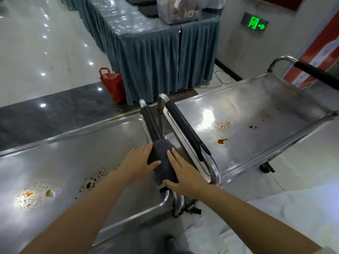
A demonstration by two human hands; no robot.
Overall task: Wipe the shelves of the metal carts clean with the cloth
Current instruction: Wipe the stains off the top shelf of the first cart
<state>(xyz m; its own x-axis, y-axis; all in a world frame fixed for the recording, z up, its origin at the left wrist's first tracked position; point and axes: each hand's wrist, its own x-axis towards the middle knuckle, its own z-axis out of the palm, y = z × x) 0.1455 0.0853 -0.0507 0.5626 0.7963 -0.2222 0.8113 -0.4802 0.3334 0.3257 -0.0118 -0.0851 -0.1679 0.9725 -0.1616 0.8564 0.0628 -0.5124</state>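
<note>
A person's left hand (136, 163) and right hand (180, 176) hold a dark grey cloth (162, 160) draped over the handle (152, 123) of the left cart (73, 143), fingers lying mostly straight against the fabric with thumbs hooked round it. Neither shelf looks wiped yet: reddish-brown splatter (93, 181) and a wet patch with food scraps (34, 196) mark the left cart's shelf, while sauce stains (222, 141) dot the right cart (275, 110). The work appears barely begun, both top shelves remaining.
</note>
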